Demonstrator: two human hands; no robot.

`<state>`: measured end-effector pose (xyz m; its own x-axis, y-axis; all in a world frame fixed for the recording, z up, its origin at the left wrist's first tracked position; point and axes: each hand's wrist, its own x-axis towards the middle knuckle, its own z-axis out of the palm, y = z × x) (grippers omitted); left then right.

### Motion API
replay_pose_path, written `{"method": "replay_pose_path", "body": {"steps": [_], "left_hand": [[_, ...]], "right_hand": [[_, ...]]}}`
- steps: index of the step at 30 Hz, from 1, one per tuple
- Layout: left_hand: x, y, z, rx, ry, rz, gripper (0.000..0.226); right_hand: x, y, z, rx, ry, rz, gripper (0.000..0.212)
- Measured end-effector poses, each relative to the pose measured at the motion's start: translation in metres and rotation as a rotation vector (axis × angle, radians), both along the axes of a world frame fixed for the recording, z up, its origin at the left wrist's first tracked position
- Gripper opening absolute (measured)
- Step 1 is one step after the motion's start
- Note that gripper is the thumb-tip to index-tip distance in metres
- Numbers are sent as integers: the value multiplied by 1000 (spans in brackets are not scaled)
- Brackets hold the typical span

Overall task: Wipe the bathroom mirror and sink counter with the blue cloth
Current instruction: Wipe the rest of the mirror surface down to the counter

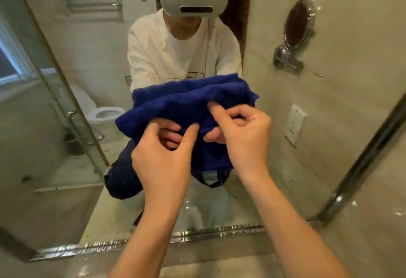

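Head view: cloth (189,99) bunched and held up in front of the mirror (66,124), above its chrome bottom edge (153,239). Left grip (163,148) pinching the cloth's lower fold between thumb and fingers; right grip (241,132) likewise clamped on the fold just beside it, forefinger pressed into the fabric. Cannot tell whether the cloth touches the glass. Droplets and dark specks on the mirror below the cloth. Counter (219,264) wet, just under the mirror's edge.

Risks, as a judgement: wadded like this, likely to smear rather than lift the spots, since little flat face meets the glass. Loose lower flap apt to drag through the counter's water and streak the mirror. Two fingertip pinches give a weak hold; firm rubbing may pull the cloth free.
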<state>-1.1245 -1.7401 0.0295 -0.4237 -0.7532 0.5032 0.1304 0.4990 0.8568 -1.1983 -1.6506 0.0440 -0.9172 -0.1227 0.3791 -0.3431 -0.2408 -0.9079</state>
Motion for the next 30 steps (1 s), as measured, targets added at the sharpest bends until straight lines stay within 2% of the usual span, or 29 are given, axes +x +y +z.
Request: {"method": "replay_pose_path", "body": {"steps": [4,10,17,25,30], "left_hand": [[-16,33,-6,-30,-14,-45,22],[-21,42,-1,-37,-42,-132,17],[-46,67,14,127,-125,-399,16],[-67,90,14,150,-133,-432,18],[-81,111,15,113,-163,-485,20]], "right_hand": [[-15,33,-3,-18,-9,-14,27],[-24,49,-8,-29,5,-41,29],[-50,97,-12,-44,-19,-137,27],[-70,125,-19,-80,-18,-110,29],[-84,148,-22,-77,-1,-167,26]]}}
